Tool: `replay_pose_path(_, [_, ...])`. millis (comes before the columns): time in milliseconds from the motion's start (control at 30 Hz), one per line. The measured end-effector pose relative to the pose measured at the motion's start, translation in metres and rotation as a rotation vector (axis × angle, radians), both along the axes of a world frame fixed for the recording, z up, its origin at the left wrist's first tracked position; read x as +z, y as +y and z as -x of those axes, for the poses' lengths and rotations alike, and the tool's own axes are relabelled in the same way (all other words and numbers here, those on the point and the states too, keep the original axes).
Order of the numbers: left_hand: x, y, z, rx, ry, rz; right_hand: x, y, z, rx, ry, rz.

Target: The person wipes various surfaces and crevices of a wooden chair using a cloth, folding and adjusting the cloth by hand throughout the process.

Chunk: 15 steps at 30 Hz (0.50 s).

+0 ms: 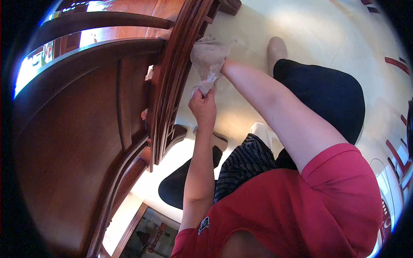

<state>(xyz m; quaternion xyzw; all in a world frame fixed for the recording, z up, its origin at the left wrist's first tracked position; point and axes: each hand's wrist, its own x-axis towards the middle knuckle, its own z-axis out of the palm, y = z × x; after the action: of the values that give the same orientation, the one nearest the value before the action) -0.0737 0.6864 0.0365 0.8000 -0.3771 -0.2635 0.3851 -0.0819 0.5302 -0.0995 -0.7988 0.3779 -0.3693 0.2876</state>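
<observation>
A crumpled beige-grey cloth (210, 55) hangs between my two hands beside the moulded edge of a dark red-brown wooden piece of furniture (172, 81). My left hand (203, 105) is closed on the cloth's lower end, thumb on top. Draped over my right hand (226, 67), the upper part of the cloth hides its fingers; only the area by the wrist shows. The cloth lies close to the furniture's edge, and whether it touches the wood I cannot tell.
Curved slats (103, 19) and a broad wooden panel (73, 129) fill the left side. Below me is a pale, shiny floor (318, 30). My beige shoe (276, 49) stands on it, ahead of my dark trouser leg (322, 92). Red-brown wooden parts (396, 65) appear at the far right.
</observation>
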Motion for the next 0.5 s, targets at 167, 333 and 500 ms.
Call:
replay_pose_path(167, [0.022,0.031,-0.02,0.098,-0.132,-0.104,0.122,0.032,0.005,0.121,0.148,-0.026])
replay_pose_path(333, [0.018,0.021,0.002,0.063,-0.136,-0.078,0.105,0.022,0.017,-0.078,0.08,-0.163])
replay_pose_path(500, [0.024,0.023,0.005,0.105,-0.104,-0.084,0.105,0.027,0.019,-0.059,0.08,-0.237])
